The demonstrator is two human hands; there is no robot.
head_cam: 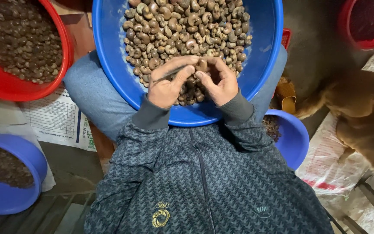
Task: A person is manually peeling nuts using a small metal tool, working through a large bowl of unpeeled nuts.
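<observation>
Around me on the floor I see sacks (338, 160), red tubs (61, 47) and small blue bowls (297, 138). On my lap sits a big blue basin (113, 56) of cashew nuts (182, 30). My left hand (167, 84) pinches a thin metal pick (169, 74); my right hand (219, 82) grips one nut (201, 65) over the basin's near edge.
</observation>
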